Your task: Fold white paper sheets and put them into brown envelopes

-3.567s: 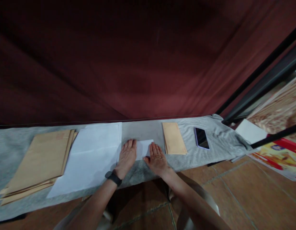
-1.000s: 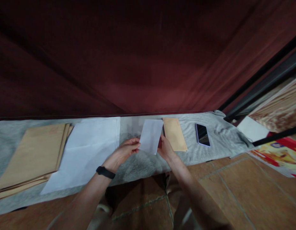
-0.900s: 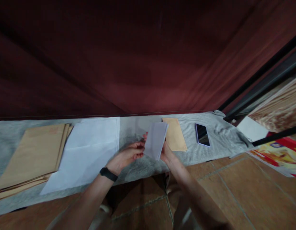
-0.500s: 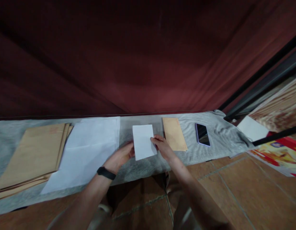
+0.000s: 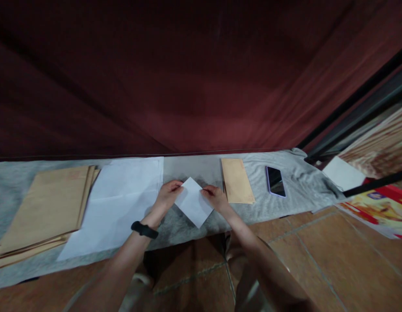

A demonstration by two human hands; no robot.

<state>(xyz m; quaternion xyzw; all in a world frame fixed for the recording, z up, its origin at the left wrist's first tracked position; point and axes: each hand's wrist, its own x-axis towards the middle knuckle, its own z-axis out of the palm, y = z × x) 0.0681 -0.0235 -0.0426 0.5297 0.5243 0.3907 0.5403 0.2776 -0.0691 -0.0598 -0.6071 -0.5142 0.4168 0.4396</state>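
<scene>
A folded white sheet of paper (image 5: 194, 204) is held up between both hands, turned so that one corner points away from me and one toward me. My left hand (image 5: 169, 193) pinches its left edge near the far corner. On the other side, my right hand (image 5: 215, 197) grips the right edge between thumb and fingers. Just left of the left hand lie large white sheets of paper (image 5: 119, 203). A small stack of tan envelopes (image 5: 237, 181) rests to the right of the right hand.
Larger brown envelopes (image 5: 51, 203) are piled at the far left. A phone (image 5: 275, 182) lies right of the small envelopes on the grey cloth (image 5: 301, 186). Behind it hangs a dark red curtain (image 5: 201, 95). A colourful box (image 5: 379, 208) stands at the right by dark bars.
The folded paper has been turned from nearly upright to a diamond angle. My left hand has moved up to its far-left edge; the right hand still grips the right side.
</scene>
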